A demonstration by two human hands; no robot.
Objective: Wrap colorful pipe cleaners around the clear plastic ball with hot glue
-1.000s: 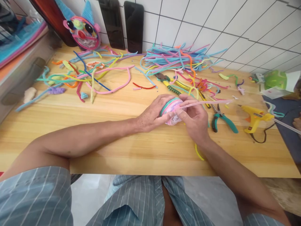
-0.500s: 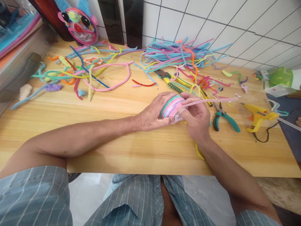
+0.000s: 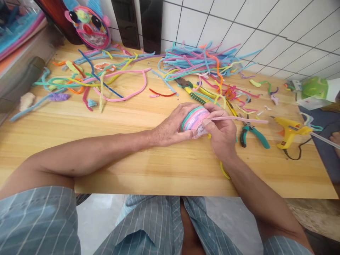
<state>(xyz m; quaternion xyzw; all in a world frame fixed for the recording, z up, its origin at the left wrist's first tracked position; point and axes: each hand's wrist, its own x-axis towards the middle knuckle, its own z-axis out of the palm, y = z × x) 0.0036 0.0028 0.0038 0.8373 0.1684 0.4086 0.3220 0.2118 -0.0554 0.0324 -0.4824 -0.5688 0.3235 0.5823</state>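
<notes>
Between my hands is a rounded form wrapped in pipe cleaners (image 3: 193, 119), banded in teal, pink and lilac, with a paler patch at its lower right. My left hand (image 3: 175, 124) is closed around its left side, the thumb along the lower edge. A pink pipe cleaner (image 3: 244, 119) runs off the form to the right, its loose end pointing toward the glue gun. My right hand (image 3: 221, 129) pinches that pipe cleaner between thumb and fingers, close against the form's right side.
Teal-handled pliers (image 3: 253, 132) and a yellow glue gun (image 3: 290, 131) lie to the right. Yellow-green pliers (image 3: 193, 92) lie beyond my hands. A pipe-cleaner pile (image 3: 196, 62) and scattered pieces (image 3: 106, 79) line the back. A decorated face figure (image 3: 89, 28) stands back left.
The loose end of the pink pipe cleaner has dipped slightly lower. My right fingers have shifted a little on the form, while my left hand keeps its hold.
</notes>
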